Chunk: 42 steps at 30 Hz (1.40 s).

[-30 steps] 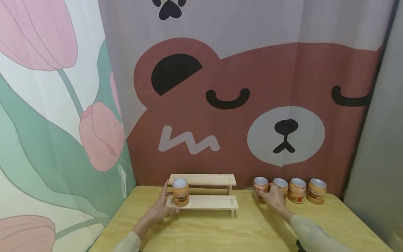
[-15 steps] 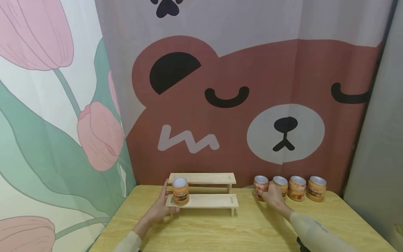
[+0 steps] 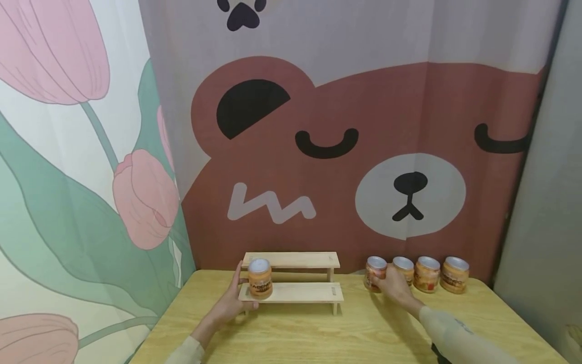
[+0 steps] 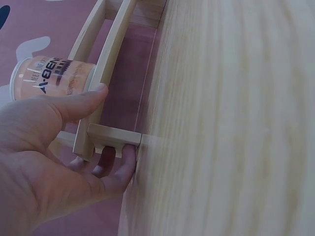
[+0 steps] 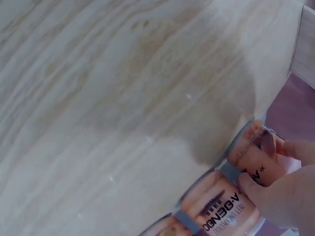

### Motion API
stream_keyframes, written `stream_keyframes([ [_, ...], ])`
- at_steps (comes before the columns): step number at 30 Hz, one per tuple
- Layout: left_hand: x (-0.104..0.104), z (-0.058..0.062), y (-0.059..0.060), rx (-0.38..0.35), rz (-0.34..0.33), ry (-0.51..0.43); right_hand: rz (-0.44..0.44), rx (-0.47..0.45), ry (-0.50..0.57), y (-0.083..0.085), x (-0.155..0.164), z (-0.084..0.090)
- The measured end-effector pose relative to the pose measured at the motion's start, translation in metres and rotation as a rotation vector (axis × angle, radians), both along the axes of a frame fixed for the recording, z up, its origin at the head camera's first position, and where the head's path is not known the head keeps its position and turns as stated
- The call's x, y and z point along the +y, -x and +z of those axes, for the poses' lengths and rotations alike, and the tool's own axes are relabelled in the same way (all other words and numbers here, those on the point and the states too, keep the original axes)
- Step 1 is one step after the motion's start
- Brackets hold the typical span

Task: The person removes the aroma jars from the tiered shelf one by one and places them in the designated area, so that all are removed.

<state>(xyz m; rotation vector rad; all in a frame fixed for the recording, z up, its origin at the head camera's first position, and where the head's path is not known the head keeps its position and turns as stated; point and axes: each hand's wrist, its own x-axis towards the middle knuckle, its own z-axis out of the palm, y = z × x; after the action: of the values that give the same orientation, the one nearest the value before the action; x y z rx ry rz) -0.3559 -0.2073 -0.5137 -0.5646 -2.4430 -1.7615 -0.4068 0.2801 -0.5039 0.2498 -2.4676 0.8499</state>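
Observation:
A two-step wooden shelf [image 3: 300, 292] stands on the table. Its left end is gripped by my left hand [image 3: 229, 302], with the thumb on the lower step's front edge and fingertips by a leg in the left wrist view. On that lower step, near the left end, an orange jar [image 3: 260, 280] with a silver lid sits upright. Over to the right, my right hand [image 3: 394, 287] holds the leftmost jar [image 3: 374, 268] of a row between thumb and fingers. In the right wrist view that jar [image 5: 248, 156] is partly covered by the hand, next to a labelled jar [image 5: 221, 206].
More orange jars line up right of the held one: a partly hidden jar [image 3: 403, 264], a middle jar [image 3: 427, 275] and an end jar [image 3: 454, 275]. The wooden table [image 3: 313, 338] meets a bear-print curtain [image 3: 273, 167] at the back.
Both hands keep their grips, and the shelf and jars stay where they were. Only a slight shift of the head view shows.

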Motion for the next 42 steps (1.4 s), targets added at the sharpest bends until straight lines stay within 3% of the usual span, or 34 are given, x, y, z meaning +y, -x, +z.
stream_keyframes([
  [13, -0.005, -0.006, 0.000, -0.058, 0.028, -0.030, 0.024, 0.066, -0.111, -0.012, -0.022, 0.041],
  [20, -0.004, -0.003, -0.001, -0.094, 0.037, -0.037, 0.029, 0.126, -0.145, -0.030, -0.058, 0.062],
  [26, -0.003, 0.000, -0.001, -0.083, 0.036, -0.033, 0.094, 0.172, -0.105, -0.046, -0.099, 0.074],
  [32, -0.002, 0.002, 0.002, -0.074, 0.028, -0.023, 0.156, 0.181, -0.046, -0.066, -0.137, 0.078],
  [42, 0.001, 0.005, 0.000, -0.055, 0.028, -0.014, 0.268, 0.161, 0.040, -0.085, -0.190, 0.067],
])
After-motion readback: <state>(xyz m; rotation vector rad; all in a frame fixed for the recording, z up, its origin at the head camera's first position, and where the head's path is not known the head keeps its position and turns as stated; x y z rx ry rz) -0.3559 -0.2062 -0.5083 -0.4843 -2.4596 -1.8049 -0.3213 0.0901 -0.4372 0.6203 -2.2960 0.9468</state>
